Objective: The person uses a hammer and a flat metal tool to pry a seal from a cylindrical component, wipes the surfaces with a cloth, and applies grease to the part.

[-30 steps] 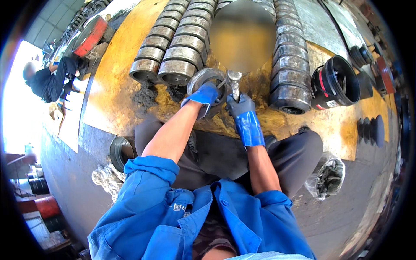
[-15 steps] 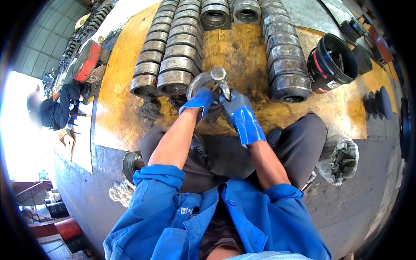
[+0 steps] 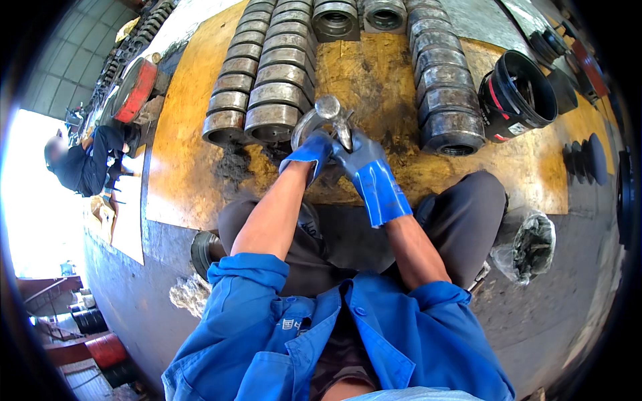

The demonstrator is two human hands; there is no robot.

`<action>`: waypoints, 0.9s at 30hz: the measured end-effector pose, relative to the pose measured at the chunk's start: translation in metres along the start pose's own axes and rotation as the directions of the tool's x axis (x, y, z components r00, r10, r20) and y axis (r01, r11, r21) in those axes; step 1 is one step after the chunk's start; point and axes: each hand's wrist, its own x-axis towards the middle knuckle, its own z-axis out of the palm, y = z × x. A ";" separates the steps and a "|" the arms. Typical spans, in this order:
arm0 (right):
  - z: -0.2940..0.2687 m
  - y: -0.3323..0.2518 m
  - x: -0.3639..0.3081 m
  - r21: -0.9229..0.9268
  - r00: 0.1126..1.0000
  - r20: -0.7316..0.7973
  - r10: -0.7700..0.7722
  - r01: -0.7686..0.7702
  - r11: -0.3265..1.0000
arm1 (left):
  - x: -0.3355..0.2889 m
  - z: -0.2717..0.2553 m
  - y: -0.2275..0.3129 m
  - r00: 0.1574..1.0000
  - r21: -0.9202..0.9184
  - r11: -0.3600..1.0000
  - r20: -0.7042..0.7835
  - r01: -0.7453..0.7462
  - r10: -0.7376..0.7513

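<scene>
My left hand (image 3: 314, 148), in a grey-and-blue rubber glove, is closed round a thick steel ring (image 3: 304, 127) held over the yellow board. Its upper left rim shows; the rest is behind my glove and the tool. Close beside it, my right hand (image 3: 364, 157), gloved alike, grips what looks like a hammer (image 3: 328, 107) with a round steel head. The shaft runs down from the head into my right glove, and most of its grip is hidden. The hammer overlaps the ring in view; I cannot tell whether they touch.
Rows of steel rings (image 3: 277, 93) stand on the yellow board (image 3: 364, 73) ahead, with another row (image 3: 445, 100) to the right. Beyond it stands a black bucket (image 3: 491, 110) with things inside. A plastic-lined container (image 3: 525, 247) is by my right knee. Another person (image 3: 87, 160) sits far left.
The hammer's head has tipped slightly left and down, nearer the ring. Both hands keep their holds. The whole view has shifted a little.
</scene>
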 end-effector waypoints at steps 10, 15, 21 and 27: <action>0.001 0.006 0.004 -0.145 0.987 0.075 0.141 -0.129 0.981 | -0.012 0.002 0.000 0.999 0.038 0.999 0.038 0.035 -0.037; -0.018 -0.034 -0.010 -0.076 1.000 -0.004 0.009 -0.010 0.997 | -0.002 -0.002 0.005 0.999 -0.035 0.999 0.022 -0.036 0.036; 0.000 0.007 0.000 -0.194 0.993 0.057 0.107 -0.094 0.976 | -0.014 0.000 0.007 0.995 0.109 0.993 0.088 0.045 -0.055; -0.017 -0.026 -0.008 -0.166 0.994 0.096 0.056 -0.040 0.985 | -0.018 -0.002 0.003 0.998 0.081 0.997 0.058 0.012 -0.017</action>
